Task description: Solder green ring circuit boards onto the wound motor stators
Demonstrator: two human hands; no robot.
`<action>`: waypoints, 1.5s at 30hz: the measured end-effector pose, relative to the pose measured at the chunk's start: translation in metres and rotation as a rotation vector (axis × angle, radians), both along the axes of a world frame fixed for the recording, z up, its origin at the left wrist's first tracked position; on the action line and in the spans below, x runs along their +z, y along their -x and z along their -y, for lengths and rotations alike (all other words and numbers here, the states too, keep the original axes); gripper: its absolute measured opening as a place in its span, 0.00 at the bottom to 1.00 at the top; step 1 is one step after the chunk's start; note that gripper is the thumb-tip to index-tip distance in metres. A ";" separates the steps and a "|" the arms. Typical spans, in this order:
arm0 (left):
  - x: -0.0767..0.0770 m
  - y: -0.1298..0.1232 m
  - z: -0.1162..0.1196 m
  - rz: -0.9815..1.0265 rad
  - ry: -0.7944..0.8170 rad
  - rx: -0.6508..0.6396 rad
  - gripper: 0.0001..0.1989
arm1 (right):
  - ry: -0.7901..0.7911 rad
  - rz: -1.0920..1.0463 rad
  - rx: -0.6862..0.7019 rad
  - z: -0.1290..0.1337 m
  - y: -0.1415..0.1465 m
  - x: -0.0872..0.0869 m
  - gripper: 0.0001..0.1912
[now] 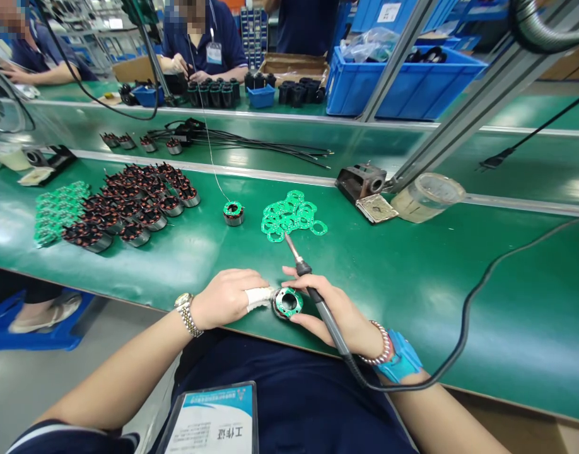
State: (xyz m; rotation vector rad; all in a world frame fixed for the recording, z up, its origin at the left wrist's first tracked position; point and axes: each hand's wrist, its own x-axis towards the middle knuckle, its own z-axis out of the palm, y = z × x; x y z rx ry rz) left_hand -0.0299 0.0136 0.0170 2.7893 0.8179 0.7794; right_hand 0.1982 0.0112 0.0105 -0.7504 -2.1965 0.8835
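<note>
A motor stator with a green ring board on top [288, 303] stands near the table's front edge. My left hand [233, 296], a white wrap on one finger, touches its left side with fingers together. On the other side, my right hand [339, 309] has its thumb and a finger around the stator, and a soldering iron [325, 315] lies across this hand, tip pointing up toward a pile of green ring boards [289, 217]. Another stator with a green board [233, 213] stands farther back, under a hanging solder wire [212, 157].
Many stators [133, 202] and a stack of green boards [60, 211] fill the left. An iron stand [362, 183] and a clear jar [429, 197] are at the back right. The iron's cable [467, 309] curves across the right. People sit across the bench.
</note>
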 end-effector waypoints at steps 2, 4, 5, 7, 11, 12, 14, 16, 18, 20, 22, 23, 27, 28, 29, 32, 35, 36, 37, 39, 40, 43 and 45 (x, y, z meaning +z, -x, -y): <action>0.000 0.000 -0.001 0.002 0.005 -0.023 0.10 | 0.008 -0.003 0.027 -0.001 -0.001 0.000 0.21; -0.002 0.001 -0.003 0.009 0.015 -0.038 0.09 | 0.009 -0.008 0.038 -0.001 0.000 0.000 0.21; -0.003 0.001 -0.004 0.020 0.021 -0.044 0.09 | 0.007 -0.009 0.039 -0.001 0.000 -0.001 0.21; -0.006 0.000 -0.006 0.057 0.047 -0.049 0.09 | 0.005 -0.009 0.038 -0.001 0.000 -0.001 0.20; -0.012 -0.010 -0.001 0.127 0.184 0.049 0.09 | 0.010 -0.001 0.034 0.000 0.000 -0.002 0.20; -0.014 -0.014 0.003 0.141 0.239 0.115 0.09 | 0.008 0.000 0.026 0.000 0.001 -0.002 0.20; -0.016 -0.021 0.013 0.197 0.364 0.284 0.08 | 0.000 -0.003 -0.005 0.002 0.002 -0.002 0.20; -0.017 -0.027 0.025 0.299 0.488 0.424 0.08 | -0.012 -0.004 -0.046 0.004 0.003 -0.003 0.20; -0.018 -0.031 0.037 0.389 0.577 0.466 0.08 | -0.025 0.001 -0.085 0.006 0.003 -0.005 0.20; -0.019 -0.033 0.047 0.421 0.617 0.444 0.10 | -0.045 0.006 -0.108 0.009 0.005 -0.006 0.19; -0.021 -0.035 0.054 0.420 0.620 0.435 0.14 | -0.069 0.013 -0.122 0.011 0.008 -0.008 0.19; -0.022 -0.037 0.055 0.420 0.620 0.446 0.17 | -0.083 0.014 -0.134 0.012 0.011 -0.009 0.18; -0.030 -0.042 0.046 0.392 0.602 0.513 0.31 | -0.106 0.011 -0.191 0.014 0.020 -0.010 0.19; -0.030 -0.041 0.040 0.369 0.572 0.523 0.33 | -0.099 0.012 -0.206 0.013 0.020 -0.009 0.20; -0.029 -0.038 0.031 0.339 0.529 0.537 0.34 | -0.089 0.011 -0.229 0.012 0.018 -0.008 0.21; -0.021 -0.019 -0.003 0.233 0.388 0.653 0.37 | -0.068 -0.023 -0.339 0.007 0.006 -0.005 0.20; -0.007 0.008 -0.041 0.132 0.313 0.759 0.41 | -0.084 -0.079 -0.435 -0.002 -0.010 0.000 0.20; -0.002 0.015 -0.053 0.090 0.308 0.777 0.42 | -0.095 -0.083 -0.453 -0.006 -0.015 0.002 0.20; 0.002 0.022 -0.064 0.042 0.314 0.780 0.43 | -0.111 -0.083 -0.468 -0.009 -0.020 0.004 0.19; 0.009 0.030 -0.080 -0.062 0.341 0.767 0.45 | -0.145 -0.072 -0.490 -0.016 -0.029 0.007 0.19; 0.012 0.032 -0.086 -0.116 0.359 0.751 0.46 | -0.162 -0.062 -0.501 -0.019 -0.034 0.009 0.19; 0.018 0.030 -0.099 -0.245 0.400 0.705 0.47 | -0.208 -0.033 -0.556 -0.027 -0.051 0.009 0.17; 0.022 0.026 -0.110 -0.266 0.419 0.695 0.46 | -0.219 -0.040 -0.607 -0.032 -0.060 0.006 0.17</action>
